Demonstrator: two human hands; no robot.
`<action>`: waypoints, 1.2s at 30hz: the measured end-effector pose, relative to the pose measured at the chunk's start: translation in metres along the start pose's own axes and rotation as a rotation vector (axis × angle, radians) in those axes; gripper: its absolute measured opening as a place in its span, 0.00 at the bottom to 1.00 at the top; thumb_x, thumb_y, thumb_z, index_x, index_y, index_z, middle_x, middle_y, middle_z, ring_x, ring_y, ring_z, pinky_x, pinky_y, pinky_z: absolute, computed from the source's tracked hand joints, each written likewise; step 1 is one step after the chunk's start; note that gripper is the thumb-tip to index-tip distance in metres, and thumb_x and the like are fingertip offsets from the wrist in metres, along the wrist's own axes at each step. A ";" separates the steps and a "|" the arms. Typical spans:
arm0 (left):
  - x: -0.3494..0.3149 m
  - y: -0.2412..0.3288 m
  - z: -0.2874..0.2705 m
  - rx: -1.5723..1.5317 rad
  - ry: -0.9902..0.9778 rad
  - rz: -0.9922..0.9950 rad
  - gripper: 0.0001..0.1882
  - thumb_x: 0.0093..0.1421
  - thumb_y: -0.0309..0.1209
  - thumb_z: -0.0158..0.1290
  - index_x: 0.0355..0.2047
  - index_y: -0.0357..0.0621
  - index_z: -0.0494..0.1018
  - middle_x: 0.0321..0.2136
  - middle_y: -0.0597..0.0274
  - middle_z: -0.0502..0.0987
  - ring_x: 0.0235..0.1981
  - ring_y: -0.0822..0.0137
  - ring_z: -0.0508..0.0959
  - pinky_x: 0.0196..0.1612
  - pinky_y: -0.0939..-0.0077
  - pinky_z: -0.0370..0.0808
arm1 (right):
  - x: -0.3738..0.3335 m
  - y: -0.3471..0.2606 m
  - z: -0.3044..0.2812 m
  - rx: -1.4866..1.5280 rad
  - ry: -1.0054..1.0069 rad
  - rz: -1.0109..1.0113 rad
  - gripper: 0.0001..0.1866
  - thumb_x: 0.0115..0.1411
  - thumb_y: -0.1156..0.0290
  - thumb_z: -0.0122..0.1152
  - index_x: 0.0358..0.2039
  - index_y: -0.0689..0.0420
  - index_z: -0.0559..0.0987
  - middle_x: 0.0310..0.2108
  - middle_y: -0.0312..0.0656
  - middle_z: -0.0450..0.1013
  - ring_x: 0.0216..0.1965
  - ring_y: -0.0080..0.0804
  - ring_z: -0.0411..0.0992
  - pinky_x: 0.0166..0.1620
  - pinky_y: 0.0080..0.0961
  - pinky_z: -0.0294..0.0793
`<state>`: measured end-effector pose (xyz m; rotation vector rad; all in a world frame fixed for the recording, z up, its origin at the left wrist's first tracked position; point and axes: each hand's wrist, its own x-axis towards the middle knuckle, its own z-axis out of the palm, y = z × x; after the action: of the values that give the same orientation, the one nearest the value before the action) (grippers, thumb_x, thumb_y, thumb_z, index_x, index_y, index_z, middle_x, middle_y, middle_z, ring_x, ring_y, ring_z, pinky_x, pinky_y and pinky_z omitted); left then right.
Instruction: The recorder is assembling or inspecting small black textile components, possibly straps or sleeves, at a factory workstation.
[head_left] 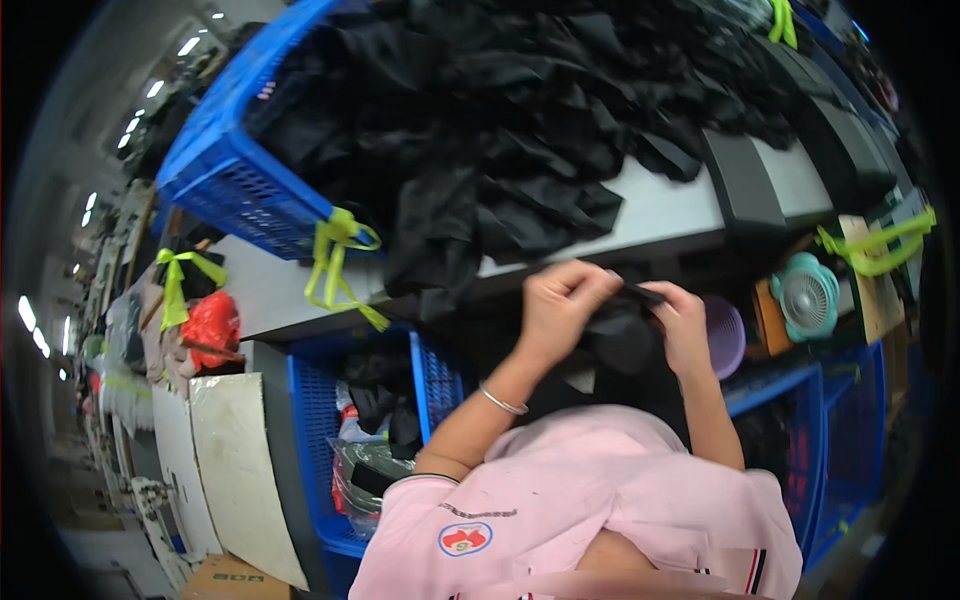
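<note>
Down at the lower edge, pink shirt [590, 490] filling the near view. Just above, left hand [560, 300] pinching the top edge of a black cloth piece [620, 335], fingers [585, 278] closed on it. Right hand [683, 322] gripping the same piece from the other side, fingers curled shut. Cloth hanging between both hands, lower part lost against dark shadow. Beyond, grey bench [660, 215] heaped with black fabric pile [520, 120]; blue basket [225, 170] cut off at the top.
</note>
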<state>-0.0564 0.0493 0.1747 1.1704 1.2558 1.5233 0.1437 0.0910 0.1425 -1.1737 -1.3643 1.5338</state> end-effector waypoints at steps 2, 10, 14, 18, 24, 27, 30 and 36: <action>0.009 -0.005 -0.014 0.139 0.093 0.015 0.04 0.60 0.24 0.62 0.28 0.36 0.82 0.26 0.67 0.81 0.30 0.80 0.76 0.36 0.84 0.72 | -0.010 0.003 -0.004 0.577 -0.261 0.204 0.09 0.64 0.75 0.60 0.44 0.61 0.79 0.38 0.34 0.78 0.38 0.19 0.75 0.43 0.18 0.75; -0.012 -0.024 -0.012 -0.772 -0.386 -0.591 0.16 0.71 0.34 0.49 0.52 0.36 0.75 0.43 0.60 0.81 0.43 0.70 0.81 0.49 0.77 0.79 | 0.026 -0.032 0.014 0.322 -0.211 0.088 0.09 0.68 0.66 0.59 0.36 0.59 0.80 0.30 0.30 0.77 0.33 0.14 0.74 0.38 0.16 0.74; -0.050 -0.049 0.003 -0.696 -0.443 -0.658 0.18 0.71 0.35 0.49 0.54 0.36 0.75 0.47 0.57 0.80 0.49 0.69 0.79 0.51 0.75 0.78 | 0.044 0.035 0.045 -0.059 -0.225 -0.208 0.13 0.67 0.65 0.62 0.32 0.63 0.81 0.24 0.27 0.72 0.30 0.11 0.66 0.35 0.16 0.68; -0.063 -0.101 -0.010 -0.428 -0.692 -0.348 0.17 0.71 0.35 0.48 0.54 0.38 0.74 0.46 0.60 0.79 0.45 0.70 0.77 0.49 0.78 0.76 | 0.010 0.089 0.093 -0.016 -0.636 -0.080 0.12 0.70 0.67 0.53 0.37 0.61 0.81 0.31 0.35 0.77 0.31 0.25 0.73 0.37 0.24 0.73; -0.077 -0.133 -0.027 0.036 -0.821 0.132 0.16 0.73 0.35 0.47 0.55 0.39 0.72 0.42 0.67 0.77 0.38 0.74 0.75 0.44 0.81 0.72 | -0.002 0.127 0.134 -0.155 -0.502 -0.037 0.11 0.70 0.69 0.52 0.39 0.59 0.81 0.31 0.37 0.77 0.32 0.28 0.75 0.36 0.24 0.75; -0.061 -0.119 -0.025 -0.209 -0.699 0.050 0.16 0.73 0.35 0.46 0.54 0.39 0.73 0.43 0.68 0.77 0.40 0.74 0.75 0.46 0.81 0.72 | -0.013 0.150 0.093 -0.252 -0.457 -0.034 0.10 0.70 0.69 0.51 0.41 0.58 0.81 0.32 0.38 0.78 0.32 0.29 0.77 0.35 0.25 0.76; -0.036 -0.105 -0.013 -0.438 -0.590 -0.029 0.16 0.74 0.36 0.46 0.54 0.39 0.73 0.43 0.69 0.77 0.41 0.75 0.75 0.47 0.82 0.71 | -0.033 0.170 0.083 -0.331 -0.394 -0.040 0.10 0.70 0.70 0.50 0.42 0.57 0.80 0.32 0.39 0.78 0.33 0.30 0.78 0.34 0.25 0.76; -0.009 -0.073 -0.018 -0.889 -0.301 -0.154 0.17 0.74 0.36 0.44 0.53 0.39 0.74 0.44 0.70 0.76 0.44 0.76 0.74 0.50 0.83 0.70 | -0.003 0.071 0.026 -0.200 -0.010 0.142 0.07 0.68 0.73 0.54 0.39 0.61 0.79 0.30 0.40 0.77 0.29 0.23 0.75 0.31 0.24 0.75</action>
<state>-0.0690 0.0487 0.1001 0.6471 0.3572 1.4668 0.1224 0.0708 0.0731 -1.4131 -1.4952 1.5286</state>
